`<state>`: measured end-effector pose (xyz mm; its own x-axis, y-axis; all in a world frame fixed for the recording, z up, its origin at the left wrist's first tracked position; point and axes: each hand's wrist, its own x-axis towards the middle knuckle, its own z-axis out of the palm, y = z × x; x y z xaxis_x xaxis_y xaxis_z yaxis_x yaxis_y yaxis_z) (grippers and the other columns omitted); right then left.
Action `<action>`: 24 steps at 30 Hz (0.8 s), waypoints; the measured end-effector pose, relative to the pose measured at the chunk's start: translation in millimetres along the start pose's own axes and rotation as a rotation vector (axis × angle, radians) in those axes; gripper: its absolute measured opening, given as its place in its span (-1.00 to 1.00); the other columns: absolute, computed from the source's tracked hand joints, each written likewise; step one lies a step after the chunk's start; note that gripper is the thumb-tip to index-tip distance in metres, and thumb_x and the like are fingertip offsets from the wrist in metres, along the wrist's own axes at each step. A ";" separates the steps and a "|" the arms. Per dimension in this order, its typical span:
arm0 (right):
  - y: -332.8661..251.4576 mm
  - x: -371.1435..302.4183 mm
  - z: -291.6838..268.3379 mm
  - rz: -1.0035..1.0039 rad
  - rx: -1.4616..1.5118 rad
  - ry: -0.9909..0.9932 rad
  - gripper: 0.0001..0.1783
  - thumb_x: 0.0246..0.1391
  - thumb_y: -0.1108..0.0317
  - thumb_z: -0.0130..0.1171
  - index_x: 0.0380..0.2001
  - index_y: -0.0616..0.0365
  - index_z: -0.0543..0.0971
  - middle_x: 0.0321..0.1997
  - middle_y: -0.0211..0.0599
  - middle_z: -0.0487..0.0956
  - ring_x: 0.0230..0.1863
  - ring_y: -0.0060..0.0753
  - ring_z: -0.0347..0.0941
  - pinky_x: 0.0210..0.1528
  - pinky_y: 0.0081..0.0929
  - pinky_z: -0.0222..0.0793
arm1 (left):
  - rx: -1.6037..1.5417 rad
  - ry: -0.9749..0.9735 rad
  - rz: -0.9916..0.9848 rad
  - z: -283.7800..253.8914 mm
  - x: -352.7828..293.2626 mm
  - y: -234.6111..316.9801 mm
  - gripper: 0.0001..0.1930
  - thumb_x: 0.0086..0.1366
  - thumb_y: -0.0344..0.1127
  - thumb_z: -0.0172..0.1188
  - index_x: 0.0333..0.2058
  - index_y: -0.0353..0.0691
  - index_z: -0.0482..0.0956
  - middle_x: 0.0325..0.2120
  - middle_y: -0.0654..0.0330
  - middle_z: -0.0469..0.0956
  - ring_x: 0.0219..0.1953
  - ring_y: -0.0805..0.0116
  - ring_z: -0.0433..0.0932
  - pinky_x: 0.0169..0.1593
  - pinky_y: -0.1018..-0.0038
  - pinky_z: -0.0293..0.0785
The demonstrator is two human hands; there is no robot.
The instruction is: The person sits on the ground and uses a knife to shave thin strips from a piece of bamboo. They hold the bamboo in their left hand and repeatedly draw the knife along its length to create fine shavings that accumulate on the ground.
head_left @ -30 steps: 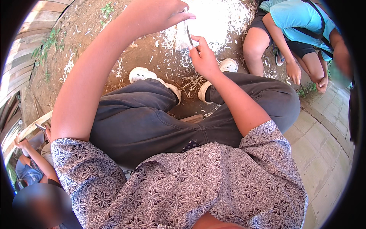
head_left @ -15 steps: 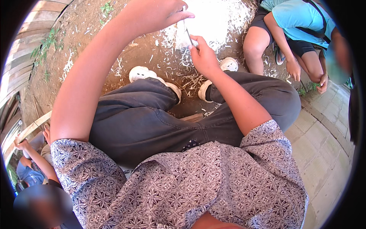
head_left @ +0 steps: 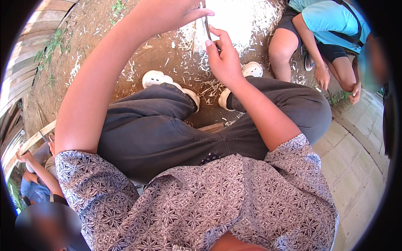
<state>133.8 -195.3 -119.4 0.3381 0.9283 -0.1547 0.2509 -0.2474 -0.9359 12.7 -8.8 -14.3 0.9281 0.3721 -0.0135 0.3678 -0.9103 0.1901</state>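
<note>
My left hand (head_left: 178, 14) is at the top edge, its thumb pointing right and its fingers closed, partly cut off by the frame. It pinches a thin pale stick (head_left: 202, 5), of which only a short bit shows. Just below, my right hand (head_left: 224, 56) is closed, thumb and forefinger gripping a thin dark blade (head_left: 207, 30) that slants up to the left hand's thumb. Glare behind the hands blurs where stick and blade meet. Both hands are raised in front of my knees, above ground strewn with pale shavings (head_left: 211, 90).
My legs in dark trousers (head_left: 159, 129) are bent, with white shoes (head_left: 157, 78) on brown soil. At right sits a person in a turquoise shirt (head_left: 322, 19) beside paving (head_left: 356, 154). At lower left another person's hand (head_left: 25, 157) is on a long pale wood strip (head_left: 31, 142). Wooden slats (head_left: 29, 46) line the left.
My right hand has moved up slightly, and its thumb and forefinger have shifted on the blade. My left hand has risen slightly. At left, a dark blade now shows by the other person's wood strip.
</note>
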 end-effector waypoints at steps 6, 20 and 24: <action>30.0 2.4 -9.1 0.196 -0.226 -0.127 -0.59 0.38 0.35 0.09 0.26 -0.01 0.42 -0.53 -0.34 0.50 -0.54 -0.59 0.32 -0.43 -0.45 0.29 | -0.003 -0.029 -0.062 0.6 -0.6 0.2 -0.33 0.42 0.19 0.07 -0.60 -0.36 0.63 -0.59 -0.18 0.59 -0.46 -0.23 0.60 -0.30 0.02 0.53; 29.9 10.4 -16.7 0.229 -0.124 -0.165 -0.59 0.36 0.26 0.11 0.23 -0.01 0.43 -0.49 -0.18 0.56 -0.45 -0.26 0.49 -0.27 -0.25 0.40 | -0.175 -0.002 -0.126 19.6 -9.4 -16.3 -0.58 0.48 0.00 0.14 -0.21 -0.29 0.73 -0.56 -0.02 0.58 -0.48 0.01 0.56 -0.31 0.22 0.45; 9.4 9.1 -14.5 0.126 0.045 -0.128 -0.61 0.35 0.26 0.11 0.20 0.03 0.45 -0.51 -0.15 0.55 -0.48 -0.25 0.47 -0.27 -0.25 0.40 | -0.269 0.008 -0.123 17.1 -9.5 -9.7 -0.57 0.49 -0.02 0.14 -0.33 -0.33 0.66 -0.63 0.06 0.49 -0.55 0.03 0.42 -0.37 0.24 0.39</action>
<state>152.4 -193.3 -125.1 0.2452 0.9191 -0.3084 0.1719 -0.3543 -0.9192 1.3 -6.6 -32.8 0.8767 0.4789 -0.0453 0.4477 -0.7780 0.4408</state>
